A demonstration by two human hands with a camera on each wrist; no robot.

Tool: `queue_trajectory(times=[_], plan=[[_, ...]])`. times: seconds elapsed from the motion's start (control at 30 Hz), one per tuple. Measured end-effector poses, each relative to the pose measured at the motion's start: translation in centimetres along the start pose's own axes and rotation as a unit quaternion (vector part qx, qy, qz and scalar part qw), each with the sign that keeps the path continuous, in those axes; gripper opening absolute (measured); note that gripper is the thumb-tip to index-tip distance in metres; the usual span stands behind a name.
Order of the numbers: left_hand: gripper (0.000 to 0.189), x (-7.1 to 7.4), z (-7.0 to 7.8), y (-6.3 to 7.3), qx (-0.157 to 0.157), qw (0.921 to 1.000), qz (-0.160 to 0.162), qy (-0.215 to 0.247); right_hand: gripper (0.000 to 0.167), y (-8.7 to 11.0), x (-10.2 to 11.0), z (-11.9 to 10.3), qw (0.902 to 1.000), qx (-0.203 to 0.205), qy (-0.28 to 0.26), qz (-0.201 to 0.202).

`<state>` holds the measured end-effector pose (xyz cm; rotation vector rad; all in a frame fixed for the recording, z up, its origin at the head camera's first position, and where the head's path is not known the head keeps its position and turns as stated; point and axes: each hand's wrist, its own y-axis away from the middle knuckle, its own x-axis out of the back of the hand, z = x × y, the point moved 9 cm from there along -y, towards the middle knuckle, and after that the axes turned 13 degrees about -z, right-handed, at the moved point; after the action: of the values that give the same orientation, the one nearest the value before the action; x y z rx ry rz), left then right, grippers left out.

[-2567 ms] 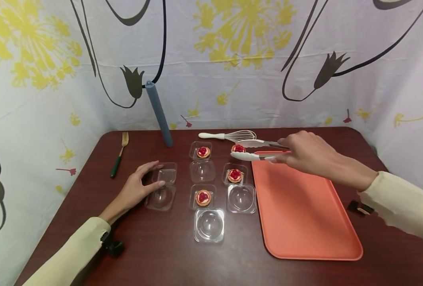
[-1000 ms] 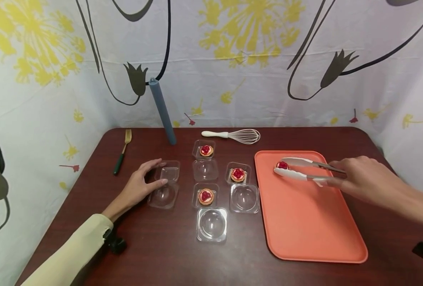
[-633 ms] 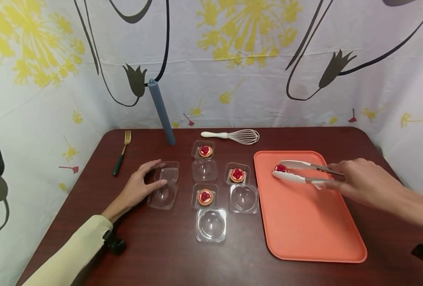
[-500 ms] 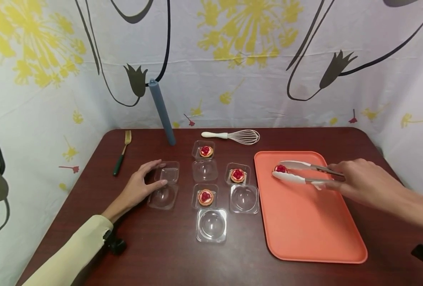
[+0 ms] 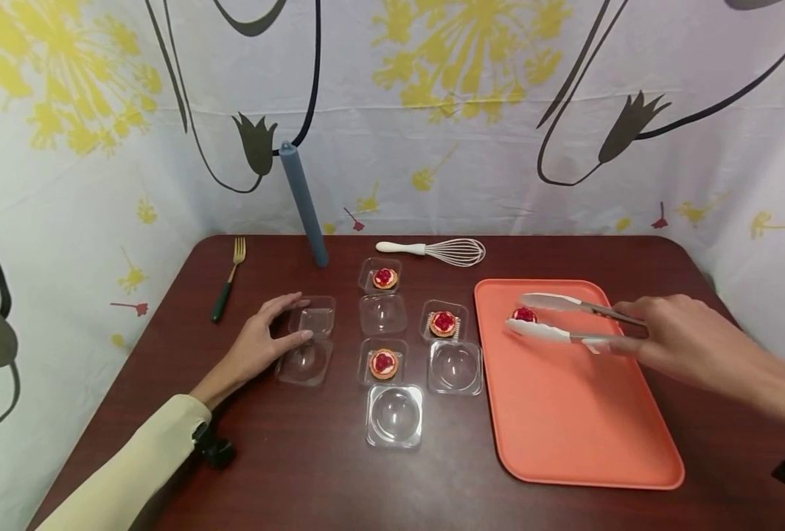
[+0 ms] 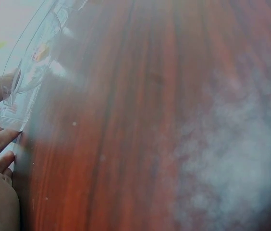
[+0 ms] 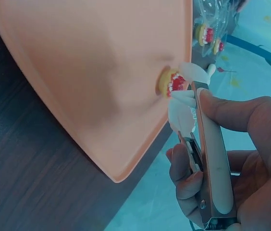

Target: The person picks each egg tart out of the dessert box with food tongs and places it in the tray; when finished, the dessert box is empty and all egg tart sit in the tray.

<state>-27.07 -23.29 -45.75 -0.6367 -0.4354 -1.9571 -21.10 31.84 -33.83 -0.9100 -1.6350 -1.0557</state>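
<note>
My right hand (image 5: 677, 339) grips a pair of tongs (image 7: 215, 159) with white tips. The tips stand spread on either side of a small berry tart (image 5: 525, 316), which sits at the far left part of the orange tray (image 5: 578, 405). In the right wrist view, that tart (image 7: 170, 83) appears on the tray surface, close to the tips. On the left, my left hand (image 5: 253, 354) holds an open clear plastic container (image 5: 315, 318), index finger at its far side and thumb near its hinge. The container (image 6: 18, 115) shows beside the fingers in the left wrist view.
Between hand and tray stand three open clear containers, each with a tart: far (image 5: 385, 279), near (image 5: 383, 364) and right (image 5: 443, 324). A whisk (image 5: 458, 252), a blue stick-like cylinder (image 5: 306, 210) and a green-handled fork (image 5: 228, 284) lie farther back.
My right hand has carried the tart in the tongs rightward from near the whisk onto the tray. The tong tips have since spread slightly. My left hand has stayed at its container.
</note>
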Motion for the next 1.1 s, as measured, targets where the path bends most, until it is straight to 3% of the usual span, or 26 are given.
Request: queue_trajectory(times=[0.53,0.9,1.1], plan=[[0.077,0.0,0.1,0.0,-0.003,1.0,-0.001,-0.003,0.059,-0.6,1.2,-0.8,0.9997,0.008,0.002,0.023],[0.08,-0.1,0.2,-0.1,-0.002,1.0,-0.006,0.002,0.042,-0.4,1.5,-1.8,0.9982,0.034,0.003,0.049],[0.088,0.6,0.4,-0.1,0.029,0.9989,-0.032,-0.019,0.037,-0.3,1.6,-2.8,0.9971,0.046,0.0,0.06]])
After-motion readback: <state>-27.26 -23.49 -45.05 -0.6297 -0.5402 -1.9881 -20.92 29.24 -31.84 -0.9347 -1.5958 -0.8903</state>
